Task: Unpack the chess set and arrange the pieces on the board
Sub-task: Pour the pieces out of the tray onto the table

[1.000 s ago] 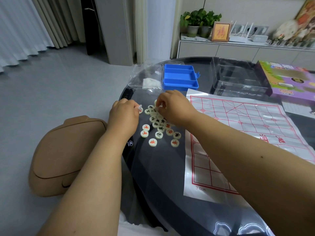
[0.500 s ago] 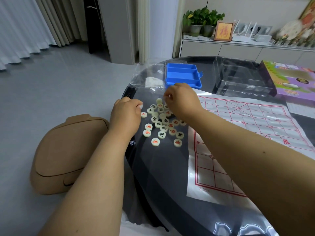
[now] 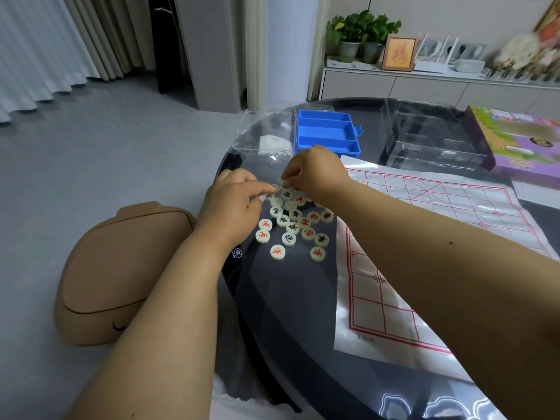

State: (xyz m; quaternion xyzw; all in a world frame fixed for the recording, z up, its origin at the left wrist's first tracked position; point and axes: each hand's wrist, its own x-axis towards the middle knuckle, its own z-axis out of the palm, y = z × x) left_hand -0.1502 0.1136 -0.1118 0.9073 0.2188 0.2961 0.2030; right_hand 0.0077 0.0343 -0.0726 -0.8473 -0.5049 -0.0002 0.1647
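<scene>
Several round white chess pieces (image 3: 292, 227) with red or black characters lie in a loose pile on the dark round table (image 3: 291, 313), left of the white paper board (image 3: 424, 231) with its red grid. My left hand (image 3: 235, 204) rests at the pile's left edge, fingers touching a piece. My right hand (image 3: 315, 172) hovers over the pile's far end and pinches a white piece between fingertips. Some pieces are hidden under both hands. No pieces stand on the board.
An empty blue plastic tray (image 3: 327, 133) sits behind the pile, a clear bag (image 3: 266, 137) to its left. A clear box lid (image 3: 430, 137) and a purple game box (image 3: 521, 140) lie far right. A tan stool (image 3: 121, 268) stands left of the table.
Both hands stayed at the pile. My right hand shifted slightly along its far end and my left hand's fingers reached further into the pieces.
</scene>
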